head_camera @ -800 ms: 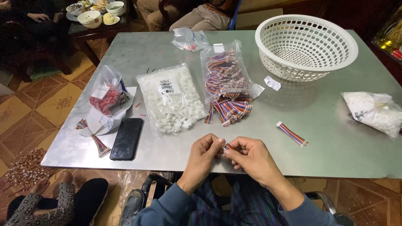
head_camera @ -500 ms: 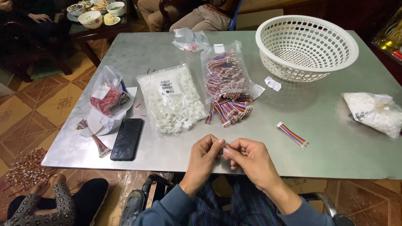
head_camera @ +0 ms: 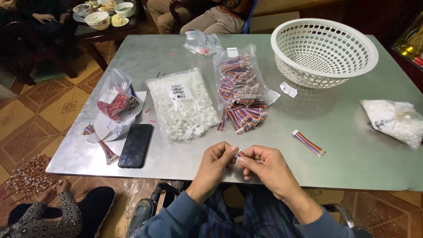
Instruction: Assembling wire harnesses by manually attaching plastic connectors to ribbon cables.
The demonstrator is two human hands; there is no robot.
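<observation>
My left hand [head_camera: 214, 162] and my right hand [head_camera: 264, 165] meet at the near edge of the grey metal table [head_camera: 343, 145]. Between their fingertips they pinch one short multicoloured ribbon cable [head_camera: 240, 154]; most of it is hidden by the fingers. Just beyond my hands lies a loose pile of the same ribbon cables [head_camera: 243, 116], spilling from a clear bag [head_camera: 238, 77]. A single finished-looking ribbon cable [head_camera: 309, 143] lies alone to the right. A clear bag of small white connectors [head_camera: 181, 103] sits to the left of the pile.
A white plastic basket [head_camera: 324, 50] stands at the far right. Another bag of white parts [head_camera: 394, 121] is at the right edge. A black phone [head_camera: 135, 145], a bag of red pieces [head_camera: 116, 98] and papers lie left. A person crouches on the floor bottom left [head_camera: 48, 211].
My hands stay at the same spot, fingers shifting slightly on the cable. The person on the floor at bottom left has moved a little.
</observation>
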